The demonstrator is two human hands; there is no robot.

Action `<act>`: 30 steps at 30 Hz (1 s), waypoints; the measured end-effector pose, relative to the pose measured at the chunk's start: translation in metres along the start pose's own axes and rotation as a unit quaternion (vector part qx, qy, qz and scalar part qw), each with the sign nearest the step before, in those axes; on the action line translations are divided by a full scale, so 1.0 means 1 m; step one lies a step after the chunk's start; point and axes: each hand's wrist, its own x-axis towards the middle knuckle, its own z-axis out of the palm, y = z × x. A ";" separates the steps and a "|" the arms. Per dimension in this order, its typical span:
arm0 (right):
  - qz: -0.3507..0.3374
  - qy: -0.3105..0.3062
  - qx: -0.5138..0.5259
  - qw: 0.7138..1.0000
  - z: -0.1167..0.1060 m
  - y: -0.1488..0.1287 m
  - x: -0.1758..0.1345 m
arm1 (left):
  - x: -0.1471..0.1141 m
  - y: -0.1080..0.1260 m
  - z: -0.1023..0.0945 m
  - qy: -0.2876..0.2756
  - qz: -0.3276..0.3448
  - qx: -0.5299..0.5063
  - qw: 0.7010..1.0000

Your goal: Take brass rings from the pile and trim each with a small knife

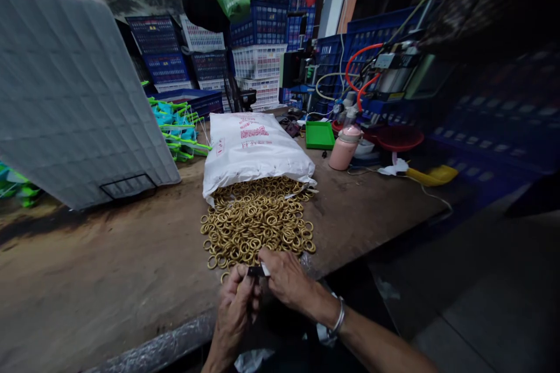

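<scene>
At the table's front edge, my left hand (235, 305) pinches one end of a small black strip (255, 271). My right hand (289, 281) has its fingers closed at the other end, where a white piece (265, 269) shows by the thumb. What exactly the strip is, I cannot make out. Just beyond both hands lies a heap of brass-coloured rings (262, 221), a few of them loose near my fingers. They spread from the mouth of a white printed sack (258, 148) lying on its side.
A grey ribbed panel (83, 99) leans at the left, with green and turquoise pieces (179, 128) behind it. Right of the sack stand a green tray (319, 135), a pink bottle (345, 148) and a yellow scoop (433, 176). Stacked crates (260, 61) line the back.
</scene>
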 end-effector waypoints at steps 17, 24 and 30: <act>0.151 0.142 -0.055 0.977 0.001 0.061 0.061 | 0.009 -0.005 0.001 -0.042 -0.071 -0.091 0.992; 0.154 0.131 -0.058 0.978 0.001 0.061 0.065 | 0.010 -0.001 -0.002 -0.008 -0.103 -0.162 0.981; 0.127 0.141 -0.054 0.980 0.001 0.059 0.064 | 0.013 -0.005 -0.004 0.001 -0.095 -0.158 0.983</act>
